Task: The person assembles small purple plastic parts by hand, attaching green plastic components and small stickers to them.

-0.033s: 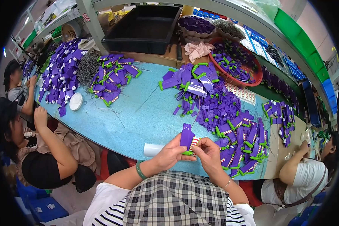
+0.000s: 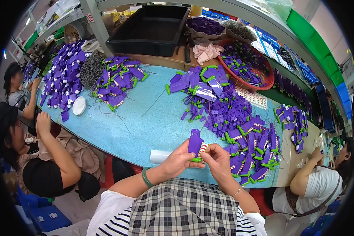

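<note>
Purple piece (image 2: 194, 142) gripped by left hand (image 2: 177, 161), right hand (image 2: 218, 160); red basin (image 2: 245, 85): purple parts (image 2: 251, 63).

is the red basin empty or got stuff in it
Not empty: purple and green pieces lie in the red basin, in view below its rim; how deep they go, I cannot tell.

One held piece (image 2: 195, 142), one red basin (image 2: 245, 85), three co-workers (image 2: 53, 161)

The purple piece (image 2: 194, 142) by the table's (image 2: 141, 122) near edge looks smooth plastic, the far-edge pink cloth (image 2: 205, 53) matt.
</note>
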Tool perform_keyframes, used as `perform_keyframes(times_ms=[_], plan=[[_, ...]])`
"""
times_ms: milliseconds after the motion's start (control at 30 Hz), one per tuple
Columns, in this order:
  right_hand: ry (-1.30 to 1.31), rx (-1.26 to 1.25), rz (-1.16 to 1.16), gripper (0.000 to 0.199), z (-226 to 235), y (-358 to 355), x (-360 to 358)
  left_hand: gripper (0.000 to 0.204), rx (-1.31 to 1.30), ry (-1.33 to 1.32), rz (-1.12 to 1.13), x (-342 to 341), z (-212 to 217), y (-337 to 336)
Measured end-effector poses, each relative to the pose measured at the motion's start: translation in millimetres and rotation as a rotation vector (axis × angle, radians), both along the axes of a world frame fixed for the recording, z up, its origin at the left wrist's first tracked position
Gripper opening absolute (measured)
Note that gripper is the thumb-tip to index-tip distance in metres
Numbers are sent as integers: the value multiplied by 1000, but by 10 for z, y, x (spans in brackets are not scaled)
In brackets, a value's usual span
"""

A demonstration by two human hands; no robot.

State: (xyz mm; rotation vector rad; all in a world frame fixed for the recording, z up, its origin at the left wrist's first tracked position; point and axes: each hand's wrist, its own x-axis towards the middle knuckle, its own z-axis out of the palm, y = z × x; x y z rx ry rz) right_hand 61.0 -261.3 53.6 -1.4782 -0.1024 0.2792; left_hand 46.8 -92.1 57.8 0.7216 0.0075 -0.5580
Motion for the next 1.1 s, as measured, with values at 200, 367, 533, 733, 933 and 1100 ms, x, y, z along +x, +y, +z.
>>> perform_keyframes(times_ms=[200, 367, 533, 733, 933, 1100], plan=[[-123, -78, -10, 11, -13, 11, -26, 53, -17, -9, 6, -19, 2, 7], [-169, -123, -15, 12, -30, 15, -45, 51, 138, -76, 7, -31, 17, -14], [-254, -195, -56, 13, -72, -13, -63, 39, 291, -246, -32, -43, -55, -25], [-644, -460, -65, 12, 62, -78, -37, 33, 245, -303, -39, -57, -70, -91], [-209, -249, 106, 49, 6, 31, 5, 32, 184, -197, -26, -87, -120, -6], [-189, -263, 199, 31, -50, -174, 75, 42, -304, 228, -421, -1, -161, -438]])
